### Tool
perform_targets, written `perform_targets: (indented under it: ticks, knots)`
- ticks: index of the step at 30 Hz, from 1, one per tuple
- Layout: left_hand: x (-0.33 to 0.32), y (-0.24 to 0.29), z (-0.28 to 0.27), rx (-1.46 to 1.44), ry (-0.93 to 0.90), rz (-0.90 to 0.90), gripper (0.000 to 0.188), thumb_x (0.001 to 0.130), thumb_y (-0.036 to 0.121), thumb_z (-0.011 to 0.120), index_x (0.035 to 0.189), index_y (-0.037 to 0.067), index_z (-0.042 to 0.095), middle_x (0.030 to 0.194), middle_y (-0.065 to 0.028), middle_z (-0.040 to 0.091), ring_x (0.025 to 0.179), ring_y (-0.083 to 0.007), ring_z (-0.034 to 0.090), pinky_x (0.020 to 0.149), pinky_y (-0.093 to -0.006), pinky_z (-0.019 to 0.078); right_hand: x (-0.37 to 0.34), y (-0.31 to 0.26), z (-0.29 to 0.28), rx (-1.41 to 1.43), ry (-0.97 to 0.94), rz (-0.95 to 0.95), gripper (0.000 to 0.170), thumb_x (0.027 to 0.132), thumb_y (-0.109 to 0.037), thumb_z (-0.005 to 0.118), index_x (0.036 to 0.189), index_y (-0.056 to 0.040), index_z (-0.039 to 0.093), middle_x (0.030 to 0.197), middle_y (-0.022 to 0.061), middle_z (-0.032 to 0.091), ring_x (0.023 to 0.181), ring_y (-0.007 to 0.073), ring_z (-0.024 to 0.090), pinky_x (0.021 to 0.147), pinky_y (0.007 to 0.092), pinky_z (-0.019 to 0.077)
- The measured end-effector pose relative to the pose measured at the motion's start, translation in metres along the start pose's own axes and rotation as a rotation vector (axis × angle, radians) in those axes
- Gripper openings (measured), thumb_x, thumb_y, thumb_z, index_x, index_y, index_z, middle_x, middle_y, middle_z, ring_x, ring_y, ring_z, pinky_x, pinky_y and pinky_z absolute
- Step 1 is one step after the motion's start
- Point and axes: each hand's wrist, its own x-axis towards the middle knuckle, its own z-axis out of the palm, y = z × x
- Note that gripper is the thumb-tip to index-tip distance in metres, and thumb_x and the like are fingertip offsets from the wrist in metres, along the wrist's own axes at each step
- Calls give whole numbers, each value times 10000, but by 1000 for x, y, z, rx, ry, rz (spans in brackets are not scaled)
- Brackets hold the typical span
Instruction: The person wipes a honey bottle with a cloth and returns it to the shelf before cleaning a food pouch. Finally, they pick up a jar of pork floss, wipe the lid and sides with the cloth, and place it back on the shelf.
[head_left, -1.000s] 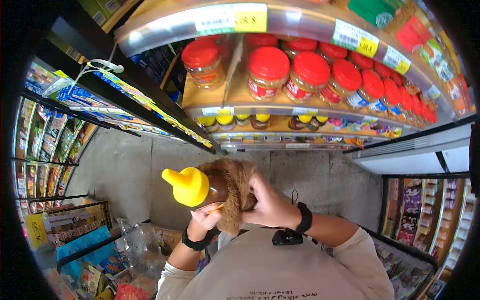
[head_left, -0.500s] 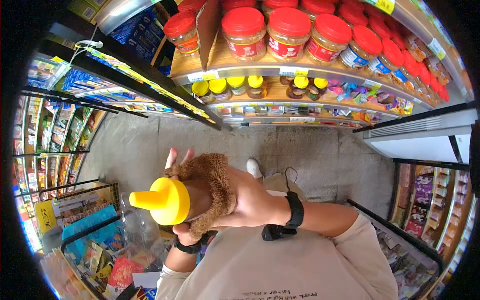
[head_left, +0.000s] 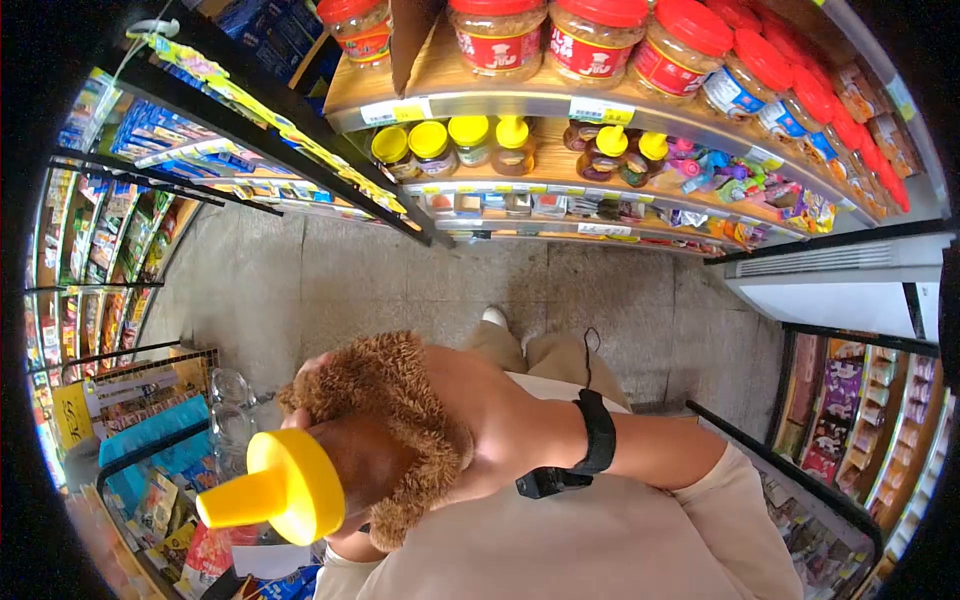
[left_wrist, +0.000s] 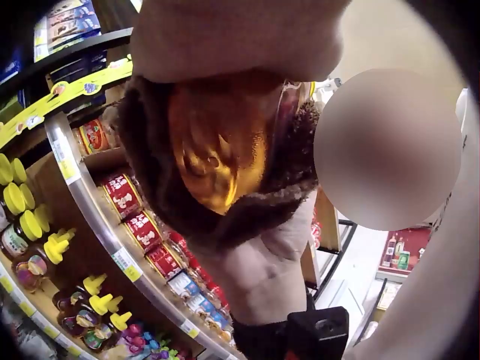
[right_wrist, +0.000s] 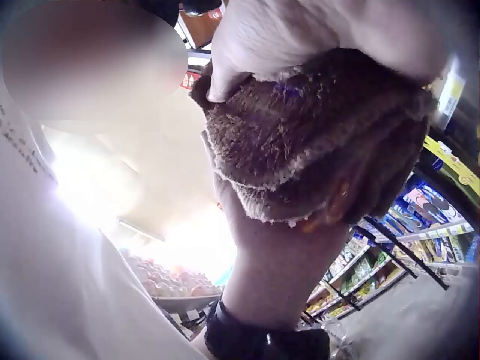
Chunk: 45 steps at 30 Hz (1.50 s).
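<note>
A squeeze bottle of amber liquid point(head_left: 375, 455), like honey, leans to the left with its yellow nozzle cap point(head_left: 310, 485) toward the head camera. Brown fuzzy cloth point(head_left: 370, 375) wraps its body. My right hand point(head_left: 500, 415) grips the cloth from the right, its thumb pressed along the cloth in the right wrist view. My left hand point(right_wrist: 281, 244) holds the wrapped bottle from the other side; most of it is hidden behind the bottle in the head view. Through a gap in the cloth, the left wrist view shows the glowing amber liquid point(left_wrist: 217, 154).
Ahead stands a shelf with red-lidded jars point(head_left: 595, 45) and, lower, yellow-capped bottles point(head_left: 513, 145). A black rack post point(head_left: 330, 165) slants at left. Packed goods fill a bin point(head_left: 170, 510) at lower left; a white cabinet point(head_left: 830, 275) stands right.
The bottle and cloth have moved left and closer to the head camera, the nozzle swinging down. My right hand has followed, and the left hand has gone mostly behind the bottle.
</note>
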Motion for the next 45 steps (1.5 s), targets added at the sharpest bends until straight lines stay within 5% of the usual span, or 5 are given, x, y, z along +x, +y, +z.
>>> perform_targets:
  ticks: [7, 11, 12, 28, 45]
  knots:
    - [6, 3, -31, 32, 32, 54, 836, 632, 458, 776, 1278, 88, 396, 1324, -122, 389, 1215, -235, 410, 1039, -371, 347, -7, 30, -5, -548, 45, -216, 622, 701, -383, 757, 1169, -43, 526, 1161, 196, 541, 977, 395, 563, 829, 432, 470]
    - [22, 22, -86, 243, -385, -465, 1229, 604, 689, 678, 1471, 82, 53, 1509, -208, 100, 1387, -340, 159, 1122, -498, 190, -14, 50, -12, -650, 194, -388, 551, 701, -337, 749, 1115, -31, 552, 1185, 232, 522, 989, 414, 557, 818, 445, 478]
    - [21, 17, -89, 63, -612, -422, 726, 842, 446, 553, 1439, 147, 268, 1517, -113, 175, 1351, -265, 286, 1114, -475, 235, -15, 51, -13, -711, 226, -406, 521, 698, -332, 746, 1085, -34, 565, 1195, 238, 516, 997, 414, 556, 817, 451, 480]
    - [33, 2, -58, -435, -512, -704, 742, 815, 445, 579, 1424, 127, 299, 1467, -121, 273, 1345, -247, 297, 1112, -466, 247, -11, 12, 12, -928, 318, -639, 233, 564, -355, 626, 749, -215, 648, 1429, 108, 366, 1220, 483, 378, 962, 644, 308]
    - [32, 10, -21, -876, -265, -1045, 760, 785, 444, 609, 1406, 103, 334, 1409, -130, 385, 1338, -226, 309, 1110, -455, 261, -17, -37, -7, -942, 231, -670, 618, 680, -343, 713, 1221, -98, 543, 1419, 147, 350, 1260, 467, 327, 977, 682, 261]
